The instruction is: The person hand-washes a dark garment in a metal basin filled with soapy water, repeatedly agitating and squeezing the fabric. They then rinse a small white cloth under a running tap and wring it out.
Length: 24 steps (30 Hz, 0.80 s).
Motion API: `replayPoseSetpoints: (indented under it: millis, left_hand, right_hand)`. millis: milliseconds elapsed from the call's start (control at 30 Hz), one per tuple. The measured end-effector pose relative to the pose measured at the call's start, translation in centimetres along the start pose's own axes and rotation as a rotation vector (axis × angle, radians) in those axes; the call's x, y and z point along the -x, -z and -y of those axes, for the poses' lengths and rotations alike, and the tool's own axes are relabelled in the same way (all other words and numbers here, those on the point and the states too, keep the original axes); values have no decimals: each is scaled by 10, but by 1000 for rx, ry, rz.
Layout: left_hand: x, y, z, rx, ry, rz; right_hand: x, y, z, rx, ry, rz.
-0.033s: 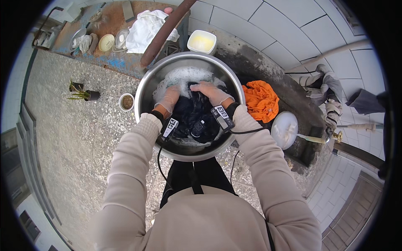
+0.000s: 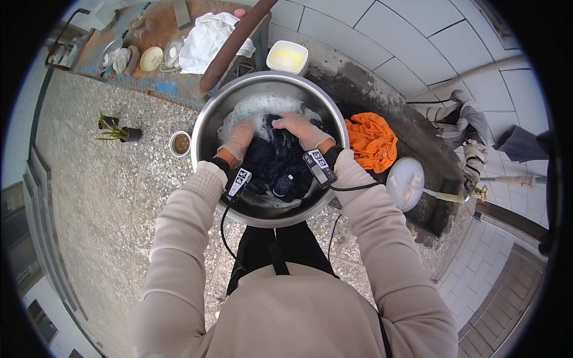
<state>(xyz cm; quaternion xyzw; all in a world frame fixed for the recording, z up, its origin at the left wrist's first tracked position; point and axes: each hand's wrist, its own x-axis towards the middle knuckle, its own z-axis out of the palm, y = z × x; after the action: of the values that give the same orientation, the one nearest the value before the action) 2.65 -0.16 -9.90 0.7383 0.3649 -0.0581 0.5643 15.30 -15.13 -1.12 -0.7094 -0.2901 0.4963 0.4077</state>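
Suds everywhere in the steel basin (image 2: 206, 128) at the centre of the frame, and both hands are right down in it. The left hand (image 2: 237, 141), in a thin clear glove, is pressed onto the dark wet garment (image 2: 271, 164) at its left edge, fingers curled down into the cloth; whether that grip is truly clenched on the fabric I cannot tell, foam hides the fingertips. The right hand (image 2: 301, 130), gloved too, lies across the upper part of the garment, fingers bent over a bunched fold, a grip grasping the dark cloth. The two hands sit close together, nearly touching, just above the frame's middle. The garment fills the lower half of the basin, heaped and soaked, with white foam (image 2: 256, 107) banked along the upper left rim. Small black devices are strapped at both wrists, with cables trailing down toward the lower edge.

Around the basin: an orange cloth (image 2: 371, 140) lies crumpled just to the right, on a dark ledge. Right of that, a white round container (image 2: 404, 182). Above the basin, near the upper centre, a pale square tub (image 2: 287, 58) with something yellowish inside. At the upper left, a rusty table (image 2: 156, 30) carries a white cloth (image 2: 206, 39) and small dishes. On the speckled floor (image 2: 89, 197) at the left, a little cup (image 2: 179, 143) stands just beside the basin, and a small potted plant (image 2: 119, 131) farther left.
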Motion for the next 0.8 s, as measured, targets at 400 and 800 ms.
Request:
replayPoseSetpoints:
  millis: [400, 800]
  left_hand:
    - [132, 32, -81, -1205, -399, 17]
    - [75, 9, -76, -1486, -113, 422]
  right_hand:
    - [77, -44, 15, 913, 227, -459]
    - [34, -38, -16, 1168, -176, -69]
